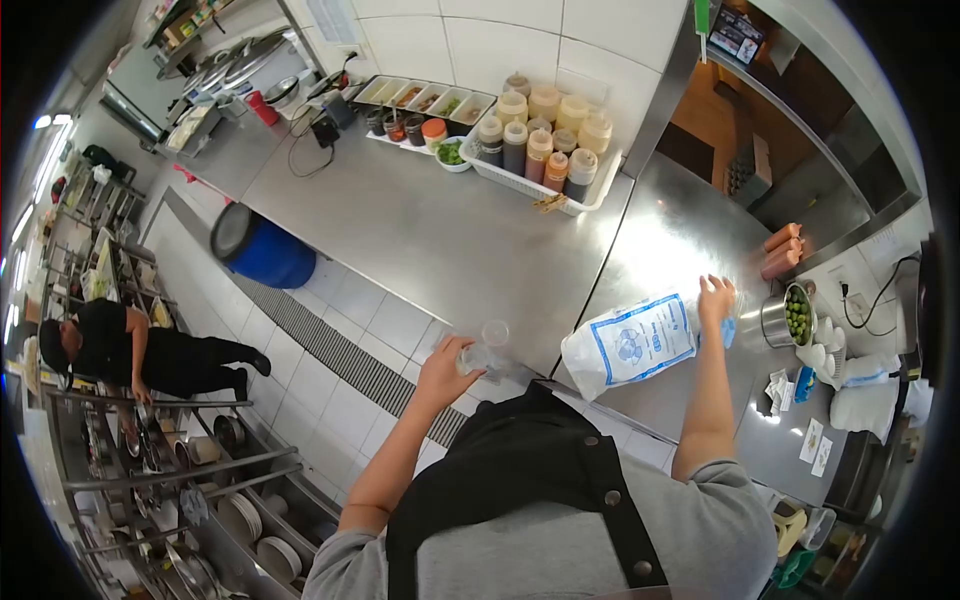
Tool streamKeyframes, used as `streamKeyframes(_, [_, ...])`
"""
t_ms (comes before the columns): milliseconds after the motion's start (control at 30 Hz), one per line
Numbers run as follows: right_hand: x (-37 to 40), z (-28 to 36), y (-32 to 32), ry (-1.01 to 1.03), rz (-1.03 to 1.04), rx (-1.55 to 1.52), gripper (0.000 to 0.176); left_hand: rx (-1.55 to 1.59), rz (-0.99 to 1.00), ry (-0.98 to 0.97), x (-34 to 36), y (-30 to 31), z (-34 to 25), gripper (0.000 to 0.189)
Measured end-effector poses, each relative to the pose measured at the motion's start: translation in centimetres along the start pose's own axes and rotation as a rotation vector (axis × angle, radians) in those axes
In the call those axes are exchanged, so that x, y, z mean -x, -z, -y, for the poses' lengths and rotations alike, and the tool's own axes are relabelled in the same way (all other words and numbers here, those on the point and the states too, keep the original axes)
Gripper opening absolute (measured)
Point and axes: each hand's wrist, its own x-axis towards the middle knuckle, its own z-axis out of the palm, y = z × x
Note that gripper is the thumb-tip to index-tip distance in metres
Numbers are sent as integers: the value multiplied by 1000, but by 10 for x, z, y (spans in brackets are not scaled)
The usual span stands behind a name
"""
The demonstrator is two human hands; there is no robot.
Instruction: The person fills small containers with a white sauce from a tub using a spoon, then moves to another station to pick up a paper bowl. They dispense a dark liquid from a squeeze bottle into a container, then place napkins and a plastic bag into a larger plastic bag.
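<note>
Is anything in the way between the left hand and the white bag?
Only the clear plastic in the left hand and a round clear piece beside it; past those, nothing visible, just counter up to the bag.

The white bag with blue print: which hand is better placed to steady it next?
Probably the right hand: it is at one end of the white bag; the left hand is farther, holding a clear container.

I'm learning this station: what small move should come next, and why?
I'd probably set the clear plastic container on the steel counter: the left hand holds it near the counter's edge, while only the right hand is at the printed bag.
</note>
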Motion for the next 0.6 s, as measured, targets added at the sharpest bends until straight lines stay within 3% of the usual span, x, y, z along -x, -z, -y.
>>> streamKeyframes(100, [4,96,-22,274,100,-132,25,19,-157,-17,-19,-17,-3,55])
streamKeyframes(167, [5,153,-45,603,96,-274,39,94,-196,62,-33,-35,0,55])
streamKeyframes(200, [16,196,-33,625,113,-265,49,131,-204,105,-36,-42,3,55])
streamKeyframes(300, [21,285,-44,586,186,-297,79,145,-148,108,-53,-42,7,53])
streamKeyframes(433, [6,361,-46,402,350,-131,85,161,-131,144,-92,-16,23,54])
streamKeyframes(500, [7,382,-50,252,445,-95,90,123,-160,49,-113,1,50,54])
streamKeyframes(600, [10,392,-68,153,405,-101,91,127,-189,15,-149,36,72,55])
